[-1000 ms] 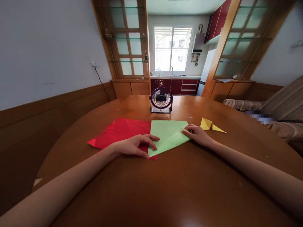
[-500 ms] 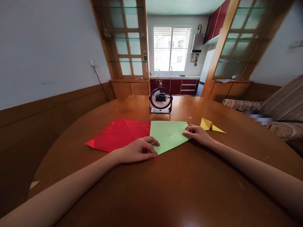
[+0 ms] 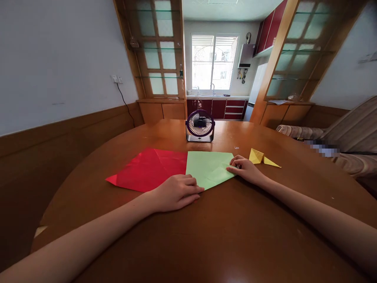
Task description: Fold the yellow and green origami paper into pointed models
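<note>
A sheet of light green paper (image 3: 207, 167) lies flat on the table, its left part beside and over a sheet of red paper (image 3: 153, 167). My left hand (image 3: 178, 192) is closed at the near left corner of the green sheet, thumb and fingers together on its edge; the hand covers that corner. At the sheet's right edge, the fingers of my right hand (image 3: 243, 168) are curled in a pinch. Just beyond that hand stands a piece of folded yellow paper (image 3: 257, 156) with a pointed tail.
A small purple fan (image 3: 200, 125) stands on the round wooden table (image 3: 220, 228), beyond the papers. A striped sofa (image 3: 353, 129) is at the right. Wooden cabinets (image 3: 161, 110) and a kitchen window (image 3: 214, 61) lie farther back.
My left hand has slid slightly right and nearer to me along the green paper's near edge, and its fingers have come together. The right hand stays at the right edge.
</note>
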Demonstrator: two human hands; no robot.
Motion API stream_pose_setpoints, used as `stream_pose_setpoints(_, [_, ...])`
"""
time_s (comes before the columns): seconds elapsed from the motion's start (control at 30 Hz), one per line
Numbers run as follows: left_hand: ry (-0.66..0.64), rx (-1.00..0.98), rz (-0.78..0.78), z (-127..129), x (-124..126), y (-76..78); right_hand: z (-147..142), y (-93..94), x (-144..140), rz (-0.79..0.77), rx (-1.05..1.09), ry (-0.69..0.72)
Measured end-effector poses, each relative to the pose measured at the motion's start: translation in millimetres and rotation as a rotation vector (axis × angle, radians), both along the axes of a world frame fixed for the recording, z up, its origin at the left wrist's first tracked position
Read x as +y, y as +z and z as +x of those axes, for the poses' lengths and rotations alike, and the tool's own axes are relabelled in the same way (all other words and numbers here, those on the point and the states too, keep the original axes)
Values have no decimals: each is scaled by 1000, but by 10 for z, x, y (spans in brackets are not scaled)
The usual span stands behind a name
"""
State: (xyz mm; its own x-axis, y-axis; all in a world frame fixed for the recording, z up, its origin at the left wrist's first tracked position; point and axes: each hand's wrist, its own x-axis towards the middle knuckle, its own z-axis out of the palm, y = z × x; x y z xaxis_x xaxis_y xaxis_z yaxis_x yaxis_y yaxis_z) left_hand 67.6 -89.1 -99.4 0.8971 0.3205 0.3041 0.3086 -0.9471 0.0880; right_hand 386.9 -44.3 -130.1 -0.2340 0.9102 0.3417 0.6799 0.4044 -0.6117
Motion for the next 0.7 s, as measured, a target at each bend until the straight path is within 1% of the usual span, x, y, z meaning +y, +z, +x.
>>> stream_pose_setpoints(0.17, [20, 38, 102, 36, -30, -18, 3, -7, 5, 22, -18, 4])
stream_pose_setpoints(0.4, [23, 70, 142, 44, -49, -6, 10, -13, 6, 44, -36, 10])
stream_pose_setpoints(0.7, [84, 159, 248, 159, -114, 12, -8, 15, -10, 27, -37, -3])
